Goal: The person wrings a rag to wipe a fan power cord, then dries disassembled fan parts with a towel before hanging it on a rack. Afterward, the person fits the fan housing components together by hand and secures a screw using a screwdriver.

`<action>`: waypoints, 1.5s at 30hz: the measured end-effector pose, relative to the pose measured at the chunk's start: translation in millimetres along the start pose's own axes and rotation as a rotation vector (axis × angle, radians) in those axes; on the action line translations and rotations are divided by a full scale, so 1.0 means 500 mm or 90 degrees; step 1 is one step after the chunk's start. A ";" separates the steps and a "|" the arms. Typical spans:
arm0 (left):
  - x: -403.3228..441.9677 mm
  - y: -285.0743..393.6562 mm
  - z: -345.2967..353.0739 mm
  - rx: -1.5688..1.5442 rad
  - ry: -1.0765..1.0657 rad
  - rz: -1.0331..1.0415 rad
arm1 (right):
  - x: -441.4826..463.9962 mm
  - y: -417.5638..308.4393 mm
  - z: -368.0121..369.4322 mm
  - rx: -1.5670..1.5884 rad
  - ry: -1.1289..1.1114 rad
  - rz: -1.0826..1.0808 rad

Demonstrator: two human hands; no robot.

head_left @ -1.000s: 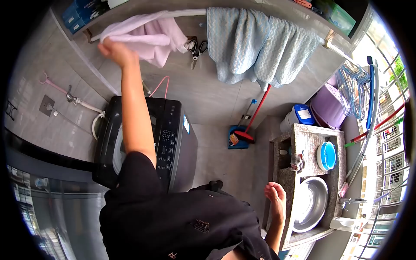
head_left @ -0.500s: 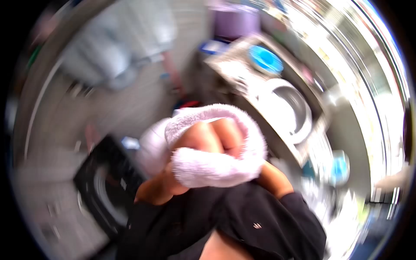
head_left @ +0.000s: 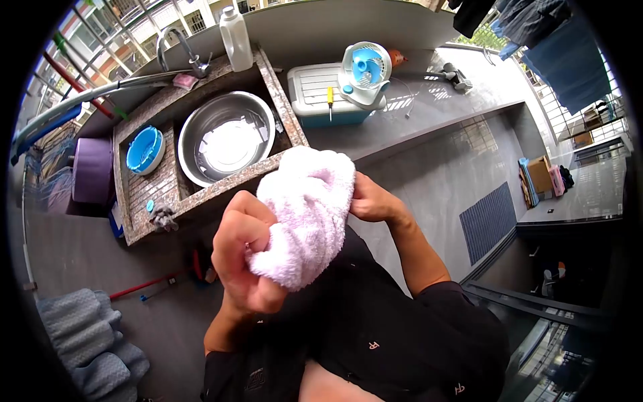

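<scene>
You hold the pink towel [head_left: 309, 214] bunched in mid-air off the counter's [head_left: 287, 107] near right corner, left hand [head_left: 242, 251] clenched round one end, right hand [head_left: 376, 199] pinching its side, apparently a gathering step whose next move calls for firm grips.

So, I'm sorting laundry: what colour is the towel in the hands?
The towel is pale lilac-pink; it shows best in the head view.

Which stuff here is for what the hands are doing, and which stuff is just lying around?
In use:
pale pink cloth
left hand and right hand, both on it

Seemingly just around, untouched:
metal basin
yellow-handled screwdriver
white bottle
purple bucket
</scene>
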State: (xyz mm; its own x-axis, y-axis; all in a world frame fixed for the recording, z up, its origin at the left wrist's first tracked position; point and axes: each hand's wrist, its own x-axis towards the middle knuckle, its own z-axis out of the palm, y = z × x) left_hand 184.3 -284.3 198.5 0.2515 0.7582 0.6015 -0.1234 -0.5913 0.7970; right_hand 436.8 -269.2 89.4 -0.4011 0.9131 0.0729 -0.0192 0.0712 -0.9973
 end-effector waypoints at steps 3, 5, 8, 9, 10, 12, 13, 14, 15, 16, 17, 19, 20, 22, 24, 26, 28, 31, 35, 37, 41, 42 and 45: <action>0.078 -0.070 0.123 0.094 -0.069 0.023 | -0.050 0.007 -0.156 -0.074 0.177 0.033; 0.123 -0.107 0.198 0.112 -0.141 -0.043 | -0.092 0.051 -0.257 -0.002 0.244 0.017; 0.166 -0.171 0.304 0.141 -0.162 -0.037 | -0.111 0.059 -0.353 0.430 0.347 -0.178; 0.178 -0.189 0.335 0.140 -0.163 -0.032 | -0.111 0.074 -0.388 0.522 0.391 -0.171; 0.188 -0.201 0.366 0.149 -0.175 -0.051 | -0.115 0.149 -0.418 0.586 0.436 -0.172; 0.208 -0.241 0.427 0.185 -0.204 -0.047 | -0.113 0.274 -0.456 0.557 0.495 -0.167; 0.225 -0.250 0.457 0.203 -0.241 -0.106 | -0.107 0.325 -0.465 0.466 0.510 -0.157; 0.233 -0.274 0.480 0.206 -0.270 -0.106 | -0.095 0.333 -0.453 0.252 0.482 -0.117; 0.237 -0.295 0.496 0.175 -0.291 -0.128 | -0.069 0.221 -0.429 0.419 0.490 -0.153; 0.238 -0.315 0.508 0.144 -0.312 -0.151 | -0.076 0.195 -0.464 0.407 0.491 -0.190; 0.238 -0.333 0.520 0.121 -0.341 -0.173 | -0.082 0.170 -0.500 0.396 0.492 -0.227; 0.253 -0.367 0.541 0.074 -0.395 -0.204 | -0.079 0.135 -0.530 0.559 0.543 -0.205; 0.260 -0.373 0.552 0.047 -0.417 -0.262 | -0.062 0.127 -0.545 0.554 0.565 -0.206; 0.267 -0.408 0.574 -0.013 -0.405 -0.213 | -0.019 0.119 -0.574 0.542 0.607 -0.210; 0.288 -0.435 0.579 -0.065 -0.451 -0.192 | 0.022 0.110 -0.596 0.529 0.656 -0.207; 0.321 -0.463 0.571 -0.106 -0.528 -0.144 | 0.054 0.084 -0.614 0.562 0.656 -0.224; 0.368 -0.499 0.530 -0.045 -0.560 -0.112 | 0.081 0.052 -0.642 0.645 0.601 -0.272; 0.411 -0.656 0.475 -0.065 -0.388 -0.316 | 0.105 0.058 -0.696 0.600 0.577 -0.307; 0.442 -0.916 0.440 -0.019 -0.147 -0.441 | 0.188 0.061 -0.727 0.566 0.659 -0.260; 0.487 -0.959 0.443 -0.070 -0.104 -0.582 | 0.229 0.092 -0.764 0.489 0.679 -0.230; 0.494 -1.140 0.495 0.126 -0.029 -0.661 | 0.302 0.135 -0.847 0.349 0.615 -0.196; 0.491 -1.153 0.511 0.089 -0.006 -0.697 | 0.319 0.143 -0.867 0.311 0.585 -0.192; 0.488 -1.182 0.577 -0.029 0.086 -0.757 | 0.361 0.225 -0.941 0.244 0.467 -0.182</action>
State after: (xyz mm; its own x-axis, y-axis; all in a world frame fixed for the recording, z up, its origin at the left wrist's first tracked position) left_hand 595.8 171.1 -141.6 0.1279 0.8478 -0.5147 0.0839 0.5079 0.8573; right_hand 793.4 92.3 -4.6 0.3545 0.9181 0.1775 -0.3880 0.3171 -0.8654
